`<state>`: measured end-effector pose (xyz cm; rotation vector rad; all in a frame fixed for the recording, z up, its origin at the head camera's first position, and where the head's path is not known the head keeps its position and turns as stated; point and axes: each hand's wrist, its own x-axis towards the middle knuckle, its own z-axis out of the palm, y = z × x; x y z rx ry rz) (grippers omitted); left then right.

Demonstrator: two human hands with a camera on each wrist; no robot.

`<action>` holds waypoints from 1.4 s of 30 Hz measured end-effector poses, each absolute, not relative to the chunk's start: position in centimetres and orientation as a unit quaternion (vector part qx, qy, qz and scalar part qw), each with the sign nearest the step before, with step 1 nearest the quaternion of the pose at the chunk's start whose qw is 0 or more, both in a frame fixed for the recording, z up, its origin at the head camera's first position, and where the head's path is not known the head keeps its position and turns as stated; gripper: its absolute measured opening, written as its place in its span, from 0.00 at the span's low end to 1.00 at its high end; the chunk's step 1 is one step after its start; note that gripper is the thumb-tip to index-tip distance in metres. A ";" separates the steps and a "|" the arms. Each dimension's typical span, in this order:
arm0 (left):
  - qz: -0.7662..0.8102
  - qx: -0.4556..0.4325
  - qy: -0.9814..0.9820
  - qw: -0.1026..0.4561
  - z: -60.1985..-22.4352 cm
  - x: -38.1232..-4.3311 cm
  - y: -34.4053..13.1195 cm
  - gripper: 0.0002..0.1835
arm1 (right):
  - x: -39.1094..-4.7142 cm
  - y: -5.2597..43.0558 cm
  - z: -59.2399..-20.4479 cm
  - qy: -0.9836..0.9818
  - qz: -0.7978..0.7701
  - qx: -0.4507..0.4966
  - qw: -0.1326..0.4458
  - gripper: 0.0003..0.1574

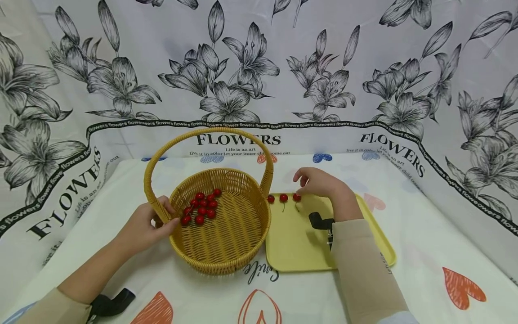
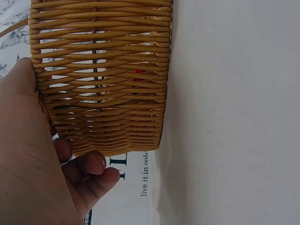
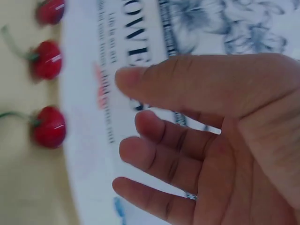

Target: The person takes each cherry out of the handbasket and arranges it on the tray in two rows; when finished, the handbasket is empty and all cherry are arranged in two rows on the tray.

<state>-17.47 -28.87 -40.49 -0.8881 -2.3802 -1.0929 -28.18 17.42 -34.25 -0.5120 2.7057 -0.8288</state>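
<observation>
My left hand (image 1: 139, 227) grips the woven basket (image 1: 226, 265) at its left side, where the arched handle (image 1: 208, 130) meets the rim; the left wrist view shows the fingers against the wicker wall (image 2: 103, 79). A cluster of red cherries (image 1: 199, 209) lies in the left part of the basket. Over the far edge of the yellow tray (image 1: 299, 256), my right hand (image 1: 319, 182) holds nothing, its thumb and fingers apart in the right wrist view. Three cherries with green stems lie in a row along that edge, the rightmost cherry (image 3: 49, 127) nearest the hand.
The tray stands right beside the basket's right side, on a white cloth (image 1: 210, 301) printed with hearts. Behind and at both sides hangs a flower-patterned curtain (image 1: 259, 103). The tall handle arches over the basket's far side in the head view.
</observation>
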 end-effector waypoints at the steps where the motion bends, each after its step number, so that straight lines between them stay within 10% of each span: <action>1: -0.387 -0.316 -0.846 0.187 -40.4 -17.6 -28.8 0.15 | -27.9 17.5 -33.6 0.931 -0.293 -0.181 0.121 0.22; 20: -0.369 -0.290 -0.865 0.177 -40.4 -17.2 -28.9 0.13 | -19.3 12.6 -25.8 0.857 -0.358 -0.361 0.089 0.06; 42: -0.371 -0.288 -0.865 0.177 -40.3 -17.4 -28.7 0.12 | -18.5 -0.7 -34.5 0.907 -0.154 -0.391 0.041 0.28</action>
